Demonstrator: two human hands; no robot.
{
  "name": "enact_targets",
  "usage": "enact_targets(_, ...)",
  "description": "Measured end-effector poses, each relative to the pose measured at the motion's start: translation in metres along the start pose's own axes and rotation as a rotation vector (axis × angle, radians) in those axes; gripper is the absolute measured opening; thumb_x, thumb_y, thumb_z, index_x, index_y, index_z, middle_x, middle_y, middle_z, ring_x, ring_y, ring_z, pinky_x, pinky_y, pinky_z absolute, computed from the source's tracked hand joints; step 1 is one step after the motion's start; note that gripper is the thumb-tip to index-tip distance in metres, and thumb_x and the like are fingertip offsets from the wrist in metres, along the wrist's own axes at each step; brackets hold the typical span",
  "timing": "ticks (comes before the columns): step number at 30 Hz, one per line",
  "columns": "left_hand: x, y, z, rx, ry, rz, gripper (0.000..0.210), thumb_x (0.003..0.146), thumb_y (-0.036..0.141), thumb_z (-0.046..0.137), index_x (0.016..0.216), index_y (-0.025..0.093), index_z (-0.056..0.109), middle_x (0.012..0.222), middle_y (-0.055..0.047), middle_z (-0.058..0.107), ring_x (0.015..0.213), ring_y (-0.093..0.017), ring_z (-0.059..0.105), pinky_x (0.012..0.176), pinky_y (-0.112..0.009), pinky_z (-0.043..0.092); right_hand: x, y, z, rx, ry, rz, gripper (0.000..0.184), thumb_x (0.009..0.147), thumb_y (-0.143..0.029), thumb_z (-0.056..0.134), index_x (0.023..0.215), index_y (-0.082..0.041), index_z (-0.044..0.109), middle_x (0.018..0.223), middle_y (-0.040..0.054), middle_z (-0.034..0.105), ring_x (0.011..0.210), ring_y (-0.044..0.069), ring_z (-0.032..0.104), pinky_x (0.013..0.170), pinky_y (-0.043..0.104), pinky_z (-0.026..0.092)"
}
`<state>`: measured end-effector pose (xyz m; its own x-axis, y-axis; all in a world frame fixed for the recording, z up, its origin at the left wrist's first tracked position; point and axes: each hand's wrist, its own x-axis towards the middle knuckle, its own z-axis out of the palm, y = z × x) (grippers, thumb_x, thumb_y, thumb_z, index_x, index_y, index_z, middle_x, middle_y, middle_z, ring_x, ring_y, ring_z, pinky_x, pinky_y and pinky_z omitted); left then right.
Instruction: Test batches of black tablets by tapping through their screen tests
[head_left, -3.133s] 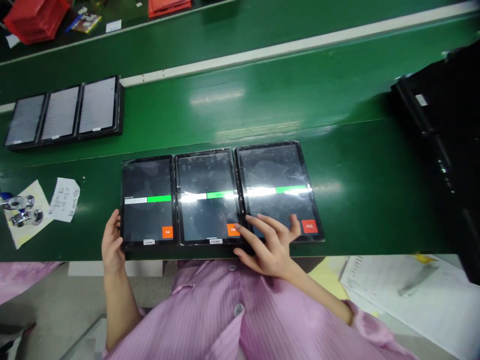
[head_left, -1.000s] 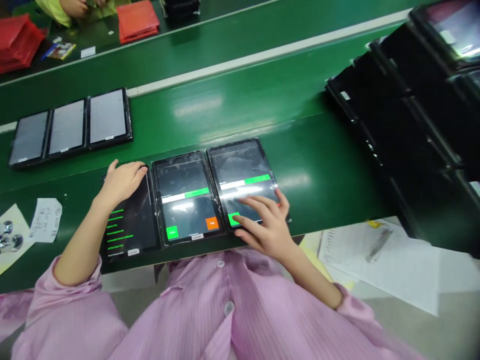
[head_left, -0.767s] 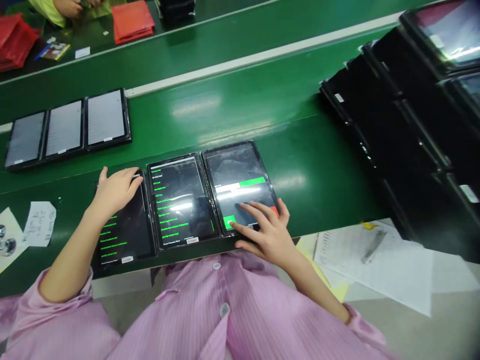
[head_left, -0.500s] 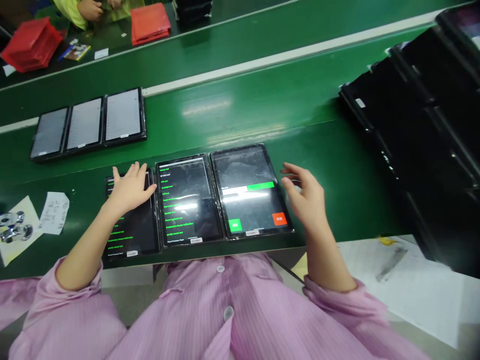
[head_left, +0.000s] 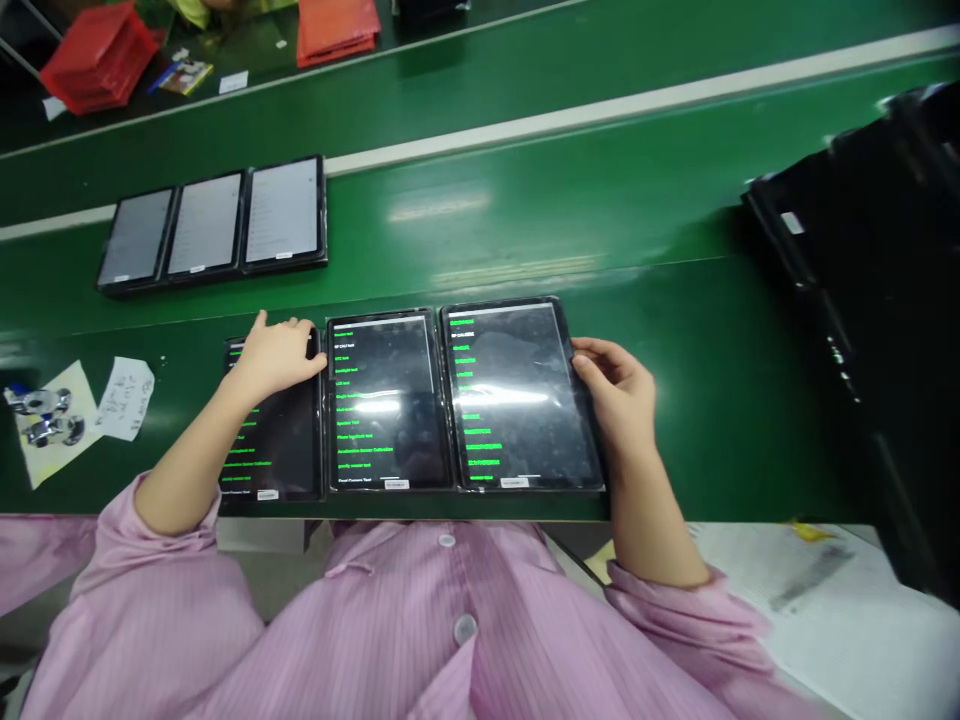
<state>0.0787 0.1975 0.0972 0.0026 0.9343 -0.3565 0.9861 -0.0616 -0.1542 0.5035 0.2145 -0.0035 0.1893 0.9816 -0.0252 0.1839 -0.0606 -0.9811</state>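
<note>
Three tablets lie side by side along the near edge of the bench: a left tablet (head_left: pixel 281 440), a middle tablet (head_left: pixel 388 400) and a right tablet (head_left: pixel 517 400). All three dark screens show lists of green text lines. My left hand (head_left: pixel 279 358) lies over the upper part of the left tablet, fingers slightly bent and apart, thumb near its right edge. It hides part of that screen. At the right tablet's right edge, my right hand (head_left: pixel 619 395) has its thumb and bent fingers closed on the side of the frame.
Farther back lies a row of three tablets with pale screens (head_left: pixel 208 225). Black stacked devices (head_left: pixel 870 260) stand at right. A handwritten note (head_left: pixel 126 398) and metal parts on yellow paper (head_left: pixel 56 420) lie left. Red packets (head_left: pixel 101 55) sit across the bench, near another person's sleeve.
The right tablet's screen went from coloured green and red blocks to a green text list. My right hand moved in to its edge. My left hand's fingers bent more. The view shifted.
</note>
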Motion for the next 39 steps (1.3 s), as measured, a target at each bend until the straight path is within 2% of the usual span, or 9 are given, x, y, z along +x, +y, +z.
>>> enact_targets(2, 0.004, -0.002, -0.005, 0.001, -0.043, -0.003, 0.062, 0.086, 0.05, 0.045, 0.129, 0.008, 0.061, 0.11, -0.018, 0.074, 0.107, -0.038, 0.068, 0.114, -0.058, 0.034, 0.001, 0.0, 0.002, -0.018, -0.001, -0.023, 0.036, 0.075, -0.038, 0.072, 0.106, -0.021, 0.074, 0.084, 0.0024, 0.064, 0.075, 0.017, 0.055, 0.074, 0.032, 0.047)
enact_targets(4, 0.008, -0.004, -0.008, -0.014, -0.073, -0.008, 0.062, 0.085, 0.051, 0.046, 0.13, 0.01, 0.061, 0.109, -0.016, 0.075, 0.104, -0.037, 0.069, 0.101, -0.05, 0.048, 0.001, -0.001, 0.004, -0.035, -0.006, -0.026, 0.038, 0.076, -0.037, 0.07, 0.11, -0.021, 0.073, 0.083, 0.0015, 0.061, 0.074, 0.016, 0.052, 0.073, 0.032, 0.046)
enact_targets(6, 0.011, -0.006, -0.008, -0.036, -0.096, 0.009, 0.063, 0.085, 0.05, 0.045, 0.132, 0.012, 0.06, 0.115, -0.016, 0.073, 0.104, -0.037, 0.069, 0.089, -0.044, 0.053, 0.001, 0.0, 0.004, -0.032, -0.019, -0.013, 0.038, 0.078, -0.037, 0.069, 0.112, -0.021, 0.073, 0.084, 0.0014, 0.059, 0.074, 0.016, 0.052, 0.072, 0.032, 0.045)
enact_targets(10, 0.012, -0.009, -0.007, -0.06, -0.112, 0.047, 0.064, 0.085, 0.049, 0.045, 0.135, 0.011, 0.058, 0.12, -0.016, 0.072, 0.107, -0.037, 0.069, 0.087, -0.042, 0.054, 0.002, 0.006, 0.003, -0.041, -0.036, -0.029, 0.037, 0.08, -0.042, 0.068, 0.112, -0.023, 0.071, 0.085, 0.0019, 0.06, 0.074, 0.018, 0.054, 0.069, 0.032, 0.047)
enact_targets(17, 0.012, -0.009, 0.001, -0.073, -0.06, 0.049, 0.064, 0.085, 0.048, 0.043, 0.135, 0.01, 0.056, 0.127, -0.019, 0.068, 0.11, -0.04, 0.067, 0.09, -0.046, 0.054, 0.005, 0.005, 0.0, -0.033, -0.081, -0.067, 0.033, 0.083, -0.041, 0.067, 0.112, -0.027, 0.071, 0.081, 0.0003, 0.058, 0.071, 0.018, 0.054, 0.068, 0.033, 0.048)
enact_targets(22, 0.015, -0.017, 0.002, -0.113, -0.102, 0.081, 0.069, 0.085, 0.052, 0.042, 0.136, 0.009, 0.055, 0.129, -0.021, 0.067, 0.114, -0.043, 0.065, 0.094, -0.05, 0.053, 0.006, 0.001, -0.001, 0.009, -0.12, -0.051, 0.034, 0.082, -0.041, 0.068, 0.113, -0.026, 0.071, 0.079, -0.0002, 0.06, 0.07, 0.018, 0.053, 0.067, 0.033, 0.048)
enact_targets(27, 0.011, -0.02, 0.007, -0.114, -0.041, 0.176, 0.081, 0.082, 0.053, 0.042, 0.146, 0.003, 0.045, 0.145, -0.025, 0.054, 0.13, -0.045, 0.054, 0.111, -0.06, 0.04, 0.001, 0.002, 0.001, 0.034, -0.068, -0.023, 0.031, 0.082, -0.047, 0.07, 0.103, -0.024, 0.07, 0.085, 0.0023, 0.068, 0.075, 0.02, 0.06, 0.071, 0.035, 0.051)
enact_targets(33, 0.011, -0.013, 0.012, -0.099, -0.005, 0.1, 0.074, 0.079, 0.047, 0.045, 0.136, 0.001, 0.051, 0.133, -0.029, 0.06, 0.125, -0.045, 0.056, 0.109, -0.059, 0.041, -0.001, 0.001, 0.001, 0.014, -0.047, -0.029, 0.03, 0.081, -0.046, 0.071, 0.1, -0.023, 0.071, 0.086, 0.0033, 0.069, 0.078, 0.021, 0.062, 0.073, 0.035, 0.05)
enact_targets(39, 0.016, -0.015, 0.011, -0.113, -0.064, 0.06, 0.071, 0.084, 0.046, 0.036, 0.139, 0.002, 0.051, 0.139, -0.025, 0.059, 0.126, -0.043, 0.056, 0.111, -0.057, 0.039, 0.002, -0.001, 0.003, 0.003, -0.109, -0.066, 0.037, 0.084, -0.045, 0.064, 0.114, -0.024, 0.068, 0.082, 0.0003, 0.06, 0.071, 0.018, 0.053, 0.072, 0.035, 0.047)
